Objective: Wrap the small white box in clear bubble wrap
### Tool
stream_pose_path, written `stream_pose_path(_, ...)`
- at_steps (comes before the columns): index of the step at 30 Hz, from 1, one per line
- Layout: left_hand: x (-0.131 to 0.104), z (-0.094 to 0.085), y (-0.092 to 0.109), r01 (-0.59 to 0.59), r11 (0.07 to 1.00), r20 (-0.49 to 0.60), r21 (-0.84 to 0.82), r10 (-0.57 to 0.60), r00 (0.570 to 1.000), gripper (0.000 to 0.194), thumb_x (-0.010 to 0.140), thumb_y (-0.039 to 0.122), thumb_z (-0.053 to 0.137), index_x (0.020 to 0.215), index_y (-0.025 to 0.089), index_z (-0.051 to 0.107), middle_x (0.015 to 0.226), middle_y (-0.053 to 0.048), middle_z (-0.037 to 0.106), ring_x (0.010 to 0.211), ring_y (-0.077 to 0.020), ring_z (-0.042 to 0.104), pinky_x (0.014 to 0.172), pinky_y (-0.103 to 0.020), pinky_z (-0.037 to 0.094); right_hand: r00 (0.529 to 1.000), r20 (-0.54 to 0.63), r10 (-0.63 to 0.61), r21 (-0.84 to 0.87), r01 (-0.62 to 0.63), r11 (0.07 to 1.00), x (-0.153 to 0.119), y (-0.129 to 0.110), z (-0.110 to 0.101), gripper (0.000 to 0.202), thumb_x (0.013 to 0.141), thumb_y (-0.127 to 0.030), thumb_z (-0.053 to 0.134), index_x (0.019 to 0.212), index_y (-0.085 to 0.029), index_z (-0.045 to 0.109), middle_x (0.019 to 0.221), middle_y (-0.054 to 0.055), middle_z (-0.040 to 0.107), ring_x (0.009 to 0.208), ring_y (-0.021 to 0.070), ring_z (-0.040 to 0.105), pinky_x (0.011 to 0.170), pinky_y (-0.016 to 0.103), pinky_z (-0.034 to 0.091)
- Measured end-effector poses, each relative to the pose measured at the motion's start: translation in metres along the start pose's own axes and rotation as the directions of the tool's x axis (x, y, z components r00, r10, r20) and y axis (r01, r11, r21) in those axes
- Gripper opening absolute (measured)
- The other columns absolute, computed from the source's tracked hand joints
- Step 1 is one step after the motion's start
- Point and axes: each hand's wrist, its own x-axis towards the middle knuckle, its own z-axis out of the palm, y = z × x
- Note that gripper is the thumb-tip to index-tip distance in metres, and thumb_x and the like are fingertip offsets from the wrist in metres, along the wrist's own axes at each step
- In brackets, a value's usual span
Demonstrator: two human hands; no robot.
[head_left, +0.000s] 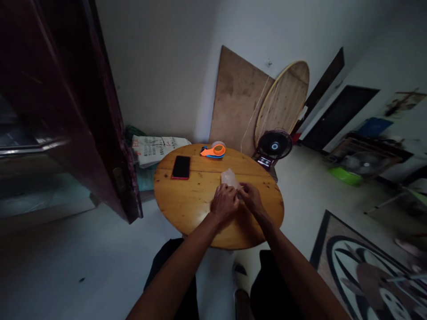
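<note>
A pale, translucent wrapper or bag (229,177) lies on the round wooden table (187,200), its far end sticking out beyond my fingers. My left hand (225,202) is closed over its near part, the fingers bent. Close against it on the right, my right hand (249,196) pinches the near right edge of the same wrapper. What the wrapper contains, if anything, cannot be made out. An orange and blue tape dispenser (217,151) rests near the table's far edge. To the left lies a dark-screened phone (181,167) with a red edge.
A printed white sack (156,149) sits behind the table's left side. Beyond the right side stands a black fan (274,146), near a leaning board (235,98) and a round wooden panel (283,100). A dark door (110,133) rises at the left.
</note>
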Motion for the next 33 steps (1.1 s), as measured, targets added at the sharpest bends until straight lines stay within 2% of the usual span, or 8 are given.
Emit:
stream_pose_path(6, 0.001, 0.003, -0.002, 0.085, 0.993, -0.009, -0.078, -0.086, 0.996, 0.01, 0.084, 0.021, 0.055, 0.092, 0.019, 0.061, 0.099, -0.009, 0.065, 0.106, -0.0262, 0.049, 0.09, -0.04, 0.039, 0.993, 0.116, -0.024, -0.025, 0.027, 0.999, -0.002, -0.016, -0.014, 0.034, 0.076, -0.034, 0.055, 0.101, -0.015, 0.067, 0.087, 0.007, 0.071, 0.076, 0.019, 0.064, 0.07, 0.031, 0.05)
stream_pose_path(12, -0.001, 0.003, -0.005, 0.161, 0.975, -0.011, -0.151, -0.164, 0.986, 0.019, 0.083, 0.025, 0.057, 0.101, 0.019, 0.059, 0.104, -0.009, 0.062, 0.107, -0.0247, 0.05, 0.092, -0.037, 0.04, 0.948, 0.307, 0.083, 0.233, -0.159, 0.959, -0.009, -0.025, -0.026, 0.042, 0.072, -0.029, 0.057, 0.111, -0.014, 0.061, 0.096, 0.008, 0.07, 0.07, 0.0148, 0.062, 0.06, 0.025, 0.048)
stream_pose_path(15, -0.004, 0.001, -0.005, 0.168, 0.968, -0.013, -0.189, -0.174, 0.985, 0.021, 0.083, 0.026, 0.057, 0.103, 0.02, 0.057, 0.106, -0.01, 0.061, 0.107, -0.0252, 0.051, 0.093, -0.038, 0.041, 0.943, 0.333, 0.024, 0.304, -0.131, 0.944, -0.011, -0.03, -0.023, 0.033, 0.069, -0.023, 0.056, 0.1, -0.016, 0.065, 0.09, 0.005, 0.07, 0.069, 0.0131, 0.059, 0.063, 0.024, 0.047)
stream_pose_path(20, -0.002, 0.002, -0.006, 0.248, 0.912, -0.037, -0.327, -0.275, 0.961, 0.038, 0.077, 0.02, 0.059, 0.115, 0.022, 0.052, 0.117, -0.01, 0.059, 0.112, -0.0258, 0.052, 0.097, -0.039, 0.041, 0.915, 0.403, -0.031, 0.255, -0.08, 0.964, -0.006, -0.037, -0.02, 0.029, 0.065, -0.02, 0.054, 0.091, -0.014, 0.066, 0.088, 0.005, 0.07, 0.065, 0.0116, 0.056, 0.06, 0.023, 0.046)
stream_pose_path(24, 0.005, 0.002, -0.01, 0.338, 0.841, -0.057, -0.422, -0.396, 0.916, 0.03, 0.073, 0.009, 0.054, 0.101, 0.02, 0.057, 0.105, -0.009, 0.063, 0.105, -0.0235, 0.056, 0.096, -0.038, 0.042, 0.899, 0.428, 0.093, 0.154, -0.174, 0.973, 0.001, -0.04, -0.023, 0.033, 0.063, -0.018, 0.056, 0.094, -0.014, 0.065, 0.094, 0.009, 0.072, 0.065, 0.0135, 0.06, 0.057, 0.024, 0.047)
stream_pose_path(27, 0.007, 0.0, -0.011, 0.395, 0.801, -0.026, -0.449, -0.454, 0.891, 0.012, 0.076, 0.017, 0.058, 0.088, 0.019, 0.058, 0.093, -0.006, 0.061, 0.091, -0.0199, 0.058, 0.085, -0.034, 0.046, 0.88, 0.462, 0.107, 0.1, -0.172, 0.98, 0.007, -0.039, -0.024, 0.032, 0.061, -0.013, 0.052, 0.091, -0.014, 0.065, 0.094, 0.009, 0.072, 0.065, 0.0141, 0.061, 0.054, 0.023, 0.045)
stream_pose_path(30, 0.005, -0.002, -0.008, 0.385, 0.826, -0.037, -0.412, -0.437, 0.899, 0.014, 0.078, 0.031, 0.063, 0.082, 0.018, 0.058, 0.091, -0.005, 0.06, 0.091, -0.019, 0.056, 0.082, -0.031, 0.044, 0.863, 0.501, 0.073, 0.077, -0.128, 0.989, 0.017, -0.037, -0.026, 0.035, 0.059, -0.01, 0.051, 0.09, -0.013, 0.066, 0.092, 0.009, 0.073, 0.066, 0.0147, 0.062, 0.058, 0.024, 0.046)
stream_pose_path(33, 0.003, -0.002, -0.006, 0.369, 0.863, -0.035, -0.346, -0.405, 0.914, 0.016, 0.079, 0.034, 0.064, 0.079, 0.019, 0.059, 0.095, -0.006, 0.059, 0.093, -0.0199, 0.056, 0.081, -0.031, 0.044, 0.84, 0.541, 0.035, 0.084, -0.096, 0.992, 0.028, -0.033, -0.028, 0.039, 0.057, -0.008, 0.053, 0.094, -0.012, 0.067, 0.09, 0.009, 0.074, 0.073, 0.0167, 0.064, 0.066, 0.027, 0.049)
